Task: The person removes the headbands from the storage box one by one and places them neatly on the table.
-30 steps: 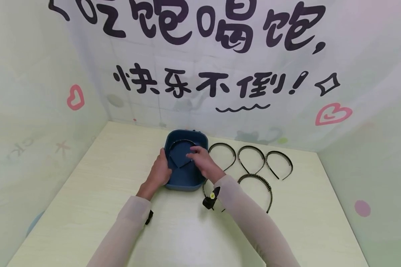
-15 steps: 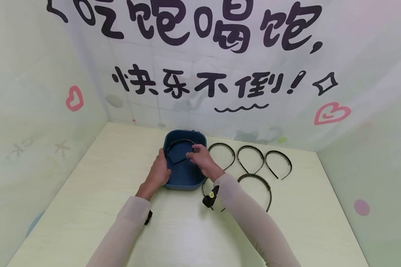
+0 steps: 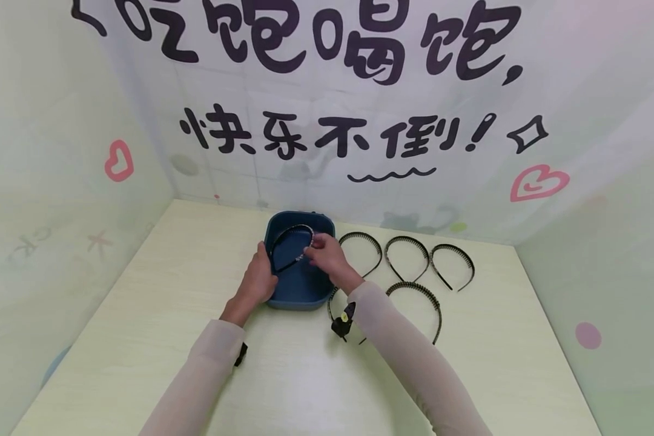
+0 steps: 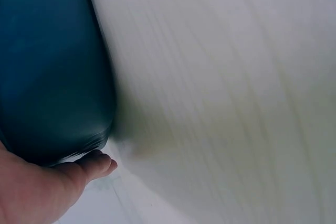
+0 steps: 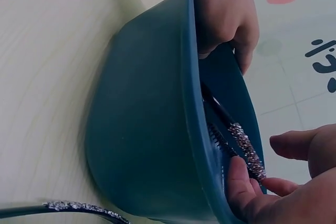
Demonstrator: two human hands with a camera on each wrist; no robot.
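A dark blue plastic bin [image 3: 300,293] stands on the table near the back wall. My left hand [image 3: 258,278] grips its left side at the rim; in the left wrist view the thumb side of that hand [image 4: 44,187] shows against the wall of the bin. Inside the bin is a black toothed headband [image 3: 292,228], tilted, with a glittery section [image 5: 245,148]. The right hand [image 3: 328,257] reaches over the right rim and pinches this headband at its glittery part. In the right wrist view, dark teeth show beneath the glittery section.
Three black headbands [image 3: 407,238] lie in a row right of the bin. Nearer the person lies another headband [image 3: 414,284], and one more [image 3: 330,309] is partly hidden by the right wrist. Printed cloth walls enclose the table [image 3: 512,339] at back and sides.
The headband in the bin has turned under my right hand: its lower end swung left and its glittery part came into sight. The left hand and the bin stay in place.
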